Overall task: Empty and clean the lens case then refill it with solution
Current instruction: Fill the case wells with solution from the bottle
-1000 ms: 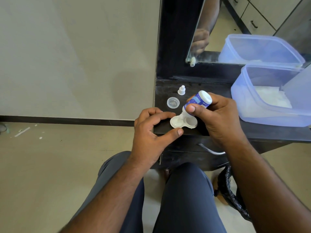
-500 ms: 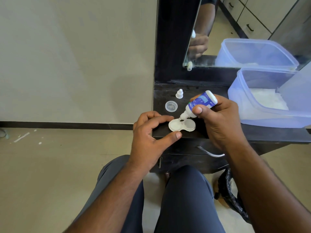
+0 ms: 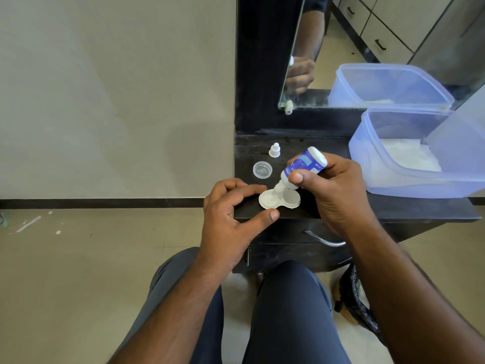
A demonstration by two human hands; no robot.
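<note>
A white two-well lens case (image 3: pixel 279 200) lies open near the front edge of a dark dresser top (image 3: pixel 393 206). My left hand (image 3: pixel 231 214) pinches the case's left end between forefinger and thumb. My right hand (image 3: pixel 333 190) holds a small blue-and-white solution bottle (image 3: pixel 301 166) tipped nozzle-down over the middle of the case. One clear round case lid (image 3: pixel 262 169) and the bottle's white cap (image 3: pixel 274 150) rest on the top behind the case.
A pale blue plastic tub (image 3: pixel 420 164) with white material inside stands at the right, below a mirror (image 3: pixel 367 48). A drawer handle (image 3: pixel 325 239) sits under the top. A black bag (image 3: pixel 359 298) hangs by my right knee. My legs are below.
The bottle has tilted further over, its nozzle moving from the right well toward the left one. My left hand stays on the case.
</note>
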